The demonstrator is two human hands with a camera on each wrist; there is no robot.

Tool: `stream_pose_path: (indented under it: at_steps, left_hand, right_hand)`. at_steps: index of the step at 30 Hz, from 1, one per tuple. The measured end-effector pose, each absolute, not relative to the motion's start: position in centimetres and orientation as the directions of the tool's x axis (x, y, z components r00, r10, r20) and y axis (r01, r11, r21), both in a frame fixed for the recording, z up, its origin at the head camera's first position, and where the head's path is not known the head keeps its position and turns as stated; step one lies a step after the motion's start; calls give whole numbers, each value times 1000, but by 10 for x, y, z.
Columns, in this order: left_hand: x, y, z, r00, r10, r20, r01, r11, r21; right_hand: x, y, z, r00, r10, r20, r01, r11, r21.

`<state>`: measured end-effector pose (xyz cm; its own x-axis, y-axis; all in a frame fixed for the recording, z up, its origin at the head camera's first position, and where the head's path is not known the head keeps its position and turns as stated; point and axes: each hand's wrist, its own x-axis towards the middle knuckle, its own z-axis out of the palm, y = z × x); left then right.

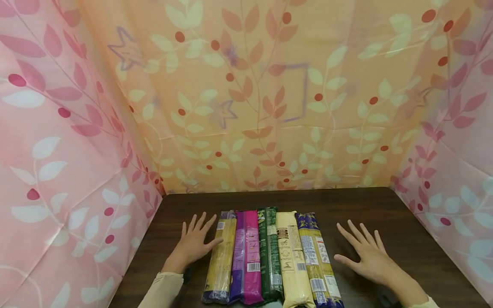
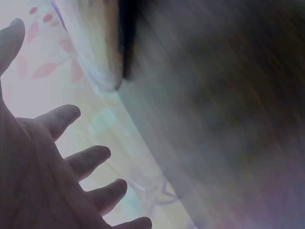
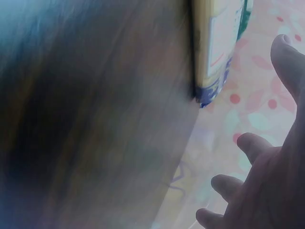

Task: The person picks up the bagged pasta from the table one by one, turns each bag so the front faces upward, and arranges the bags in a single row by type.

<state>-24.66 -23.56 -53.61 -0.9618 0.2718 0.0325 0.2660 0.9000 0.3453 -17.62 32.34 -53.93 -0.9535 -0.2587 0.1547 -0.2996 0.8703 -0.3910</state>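
Several long packets lie side by side across the table. Leftmost is a clear packet of yellow dry noodles (image 1: 221,256), then a purple-and-pink packet (image 1: 252,252), a dark green packet (image 1: 270,261) and a cream packet (image 1: 294,261). At the right end lies a blue-ended noodle packet (image 1: 319,256) with white labels. My left hand (image 1: 194,244) is spread just left of the clear packet, its thumb overlapping that packet's edge in the head view. On the other side, my right hand (image 1: 366,256) is spread out, apart from the blue-ended packet. Neither hand grips anything.
The dark wooden table (image 1: 385,214) reaches back to a yellow leaf-patterned curtain (image 1: 246,107). Pink curtains (image 1: 69,171) hang along the left and right sides. Both wrist views show the table blurred, with one packet's end near the top.
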Motion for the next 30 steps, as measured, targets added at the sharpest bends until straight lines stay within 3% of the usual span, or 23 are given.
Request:
stream_pose_path:
  at_steps: [30]
  left_hand:
    - [-268, -138, -513, -875, 481, 49, 473, 831, 294]
  right_hand:
    - [-141, 283, -544, -927, -316, 203, -374, 823, -427]
